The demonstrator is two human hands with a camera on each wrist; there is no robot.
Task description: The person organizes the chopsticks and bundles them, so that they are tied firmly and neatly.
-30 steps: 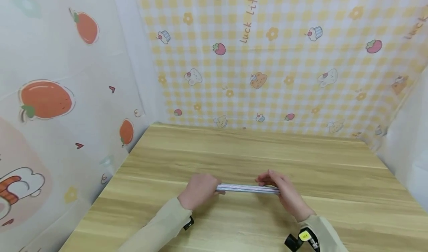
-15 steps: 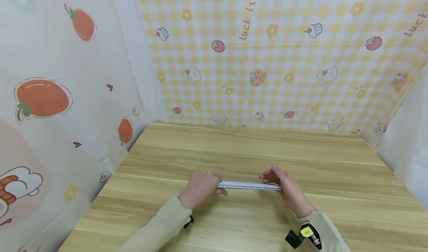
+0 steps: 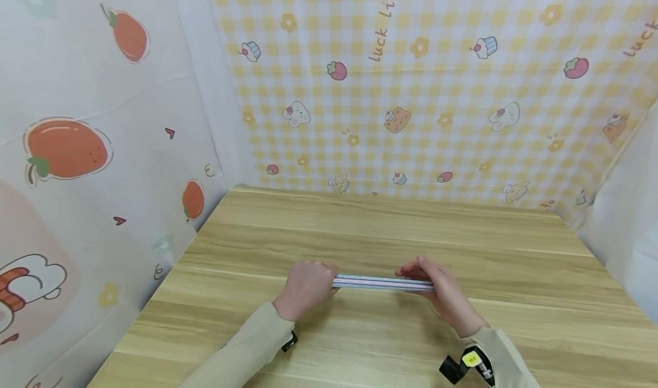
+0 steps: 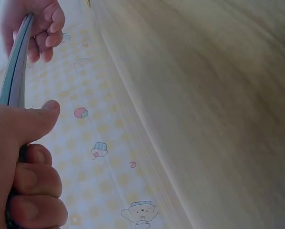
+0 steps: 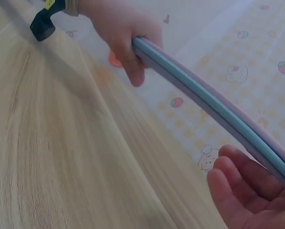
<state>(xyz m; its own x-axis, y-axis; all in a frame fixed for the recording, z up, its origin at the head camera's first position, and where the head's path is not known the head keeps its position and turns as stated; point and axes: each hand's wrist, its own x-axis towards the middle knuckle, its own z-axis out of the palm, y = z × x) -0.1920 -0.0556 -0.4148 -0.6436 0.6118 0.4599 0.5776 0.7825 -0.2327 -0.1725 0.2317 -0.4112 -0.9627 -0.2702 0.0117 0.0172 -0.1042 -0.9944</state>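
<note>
Far to the left of the thin stack (image 3: 382,283), a white cloth with orange fruit prints (image 3: 67,148) hung along the slanting left edge of the wooden surface (image 3: 390,228). A broad stretch of wood lay between that edge and the stack, with the left sleeve (image 3: 257,348) crossing its nearer part.

At the stack's left end was the left hand (image 3: 307,288), its fingers curled round that end in a firm grip.

The stack itself, banded in pale blue and pink, ran crosswise from one hand to the other, raised off the surface. Its narrow side faced the head view, where its right end sat a touch lower than its left. Beyond the stack the wood ran well back to the far edge, which met a yellow checked cloth (image 3: 447,11); on its near side, more wood opened between the forearms.

At the stack's right end, the right hand (image 3: 449,296) touched it with the palm, its fingers loosely bent. Nearer the person than that end was a black wrist device (image 3: 451,370). Farther right of the stack, wood spread widely to the right edge, bordered by a plain white cloth (image 3: 632,216).
</note>
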